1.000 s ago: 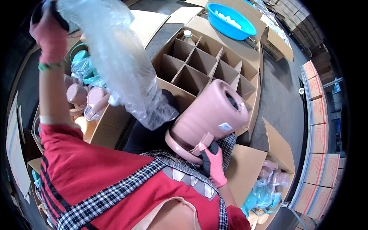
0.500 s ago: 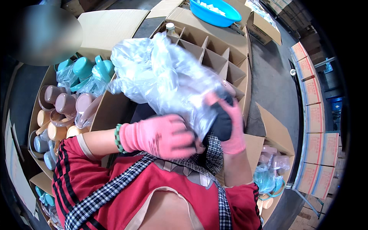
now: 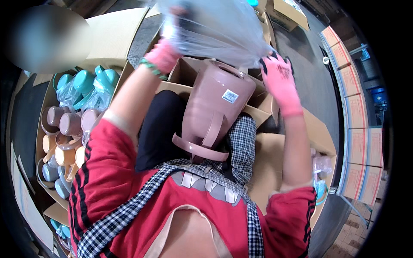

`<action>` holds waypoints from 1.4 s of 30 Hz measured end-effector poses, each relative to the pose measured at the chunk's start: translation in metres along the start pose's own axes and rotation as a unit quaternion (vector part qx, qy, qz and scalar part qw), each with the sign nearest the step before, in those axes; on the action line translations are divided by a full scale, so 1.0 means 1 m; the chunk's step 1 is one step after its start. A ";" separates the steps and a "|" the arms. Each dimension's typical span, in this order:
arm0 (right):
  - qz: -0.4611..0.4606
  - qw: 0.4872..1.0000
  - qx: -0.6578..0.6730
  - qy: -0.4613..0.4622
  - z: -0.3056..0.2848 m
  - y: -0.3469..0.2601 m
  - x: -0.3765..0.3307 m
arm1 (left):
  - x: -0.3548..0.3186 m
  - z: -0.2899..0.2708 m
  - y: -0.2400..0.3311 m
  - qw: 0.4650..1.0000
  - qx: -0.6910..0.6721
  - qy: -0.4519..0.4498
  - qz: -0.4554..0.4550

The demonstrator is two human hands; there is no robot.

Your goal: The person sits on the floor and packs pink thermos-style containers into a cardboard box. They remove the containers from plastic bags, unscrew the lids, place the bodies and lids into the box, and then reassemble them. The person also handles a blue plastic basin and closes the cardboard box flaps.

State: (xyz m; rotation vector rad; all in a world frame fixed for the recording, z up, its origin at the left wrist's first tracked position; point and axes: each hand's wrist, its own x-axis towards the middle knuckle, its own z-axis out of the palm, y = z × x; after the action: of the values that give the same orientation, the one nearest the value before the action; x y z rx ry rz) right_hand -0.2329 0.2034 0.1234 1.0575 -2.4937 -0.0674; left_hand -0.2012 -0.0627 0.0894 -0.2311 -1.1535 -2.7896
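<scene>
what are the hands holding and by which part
A clear plastic bag: the right hand grips its right edge; the left hand is at its left side, grip too blurred to tell.

smooth, glossy plastic of a pink handled container (image 3: 208,101), paper-like white sticker (image 3: 230,96), thin, wrinkled, shiny translucent plastic bag (image 3: 219,26), matt cardboard carton flap (image 3: 112,36), matt cloth checked apron (image 3: 122,211)

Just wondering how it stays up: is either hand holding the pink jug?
No: the left hand and right hand are both at the clear plastic bag, apart from the pink jug between the legs.
</scene>
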 end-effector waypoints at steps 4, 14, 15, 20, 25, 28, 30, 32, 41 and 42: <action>0.164 0.930 0.246 -0.217 0.087 0.031 -0.047 | 0.023 -0.011 -0.095 0.977 -0.058 0.186 -0.085; 0.016 0.923 0.325 -0.205 0.031 -0.083 -0.185 | -0.131 -0.058 -0.084 0.935 0.351 -0.009 -0.045; 0.026 0.908 0.354 -0.224 0.027 -0.083 -0.184 | -0.134 -0.047 -0.081 0.983 0.144 0.080 -0.083; 0.197 0.867 0.446 -0.107 -0.005 -0.049 -0.166 | -0.161 -0.031 -0.049 0.664 0.659 -0.314 0.160; -0.248 0.963 0.083 -0.069 0.035 -0.104 -0.114 | -0.186 0.005 -0.035 0.685 0.620 -0.376 -0.071; -0.463 0.875 -0.061 -0.127 0.044 -0.139 -0.102 | -0.194 0.006 -0.039 0.640 0.682 -0.352 -0.014; -0.449 0.888 -0.065 -0.077 0.052 -0.135 -0.095 | -0.201 0.013 -0.029 0.664 0.691 -0.281 -0.057; -0.451 0.892 -0.034 -0.031 0.048 -0.107 -0.093 | -0.202 0.010 -0.021 0.771 0.606 -0.194 -0.021; 0.224 0.934 0.261 0.099 -0.054 -0.009 -0.089 | -0.196 -0.041 -0.031 0.824 0.527 -0.014 -0.209; 0.287 0.891 0.317 0.155 -0.049 -0.008 -0.091 | -0.187 -0.026 -0.042 0.813 0.549 -0.094 -0.170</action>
State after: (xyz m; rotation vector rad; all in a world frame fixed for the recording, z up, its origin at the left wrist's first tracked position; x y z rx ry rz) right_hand -0.1517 0.2671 0.1333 0.4254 -2.4501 1.0647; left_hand -0.0273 -0.0433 0.0079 -0.1758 -2.8029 -1.8253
